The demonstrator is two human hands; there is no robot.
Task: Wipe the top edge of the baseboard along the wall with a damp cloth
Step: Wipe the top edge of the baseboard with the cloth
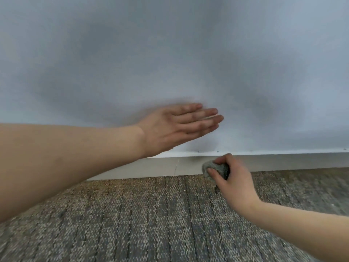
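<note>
One wide-angle head camera looks forward and down from low and close, probably near square-on, at the wall [170,53], baseboard [283,161] and carpet [151,214].

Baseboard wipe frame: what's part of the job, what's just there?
Job: grey cloth; right hand gripping it; baseboard.
Just there: carpet; wall; left hand, fingers straight, by the wall.

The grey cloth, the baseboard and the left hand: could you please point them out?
grey cloth [207,166]: head view, bunched fabric at its left end.
baseboard [160,167]: head view, front face left of the cloth.
left hand [170,127]: head view, back of the hand.
</note>
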